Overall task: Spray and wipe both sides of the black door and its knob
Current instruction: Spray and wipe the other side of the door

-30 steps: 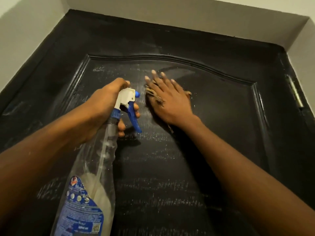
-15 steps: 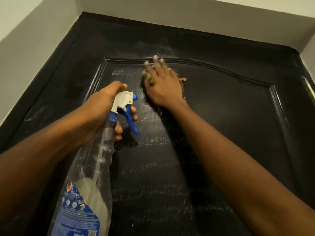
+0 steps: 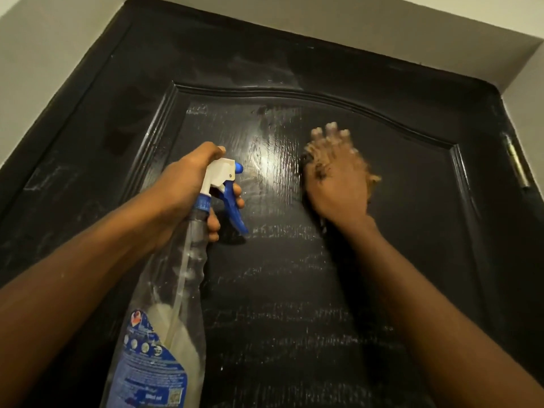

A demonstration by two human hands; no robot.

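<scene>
Cloth [image 3: 373, 180] sat under right hand [image 3: 335, 187], pressed flat on door [image 3: 294, 290], fingers straight (blurred); left hand [image 3: 182, 184] gripped spray bottle [image 3: 176, 304] neck.

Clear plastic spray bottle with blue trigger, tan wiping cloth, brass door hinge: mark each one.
Clear plastic spray bottle [image 3: 173, 290], head view, on its see-through body.
Tan wiping cloth [image 3: 373, 180], head view, its blurred right edge.
Brass door hinge [image 3: 516, 163], head view, middle of its barrel.

The door [image 3: 294, 275] is glossy black, with a wood-grain pattern and whitish streaks. The spray bottle [image 3: 182, 290] is clear, with a blue label, a white head and a blue trigger [image 3: 234, 210]. The cloth [image 3: 372, 179] is tan. The wall [image 3: 59, 39] is light grey.
</scene>
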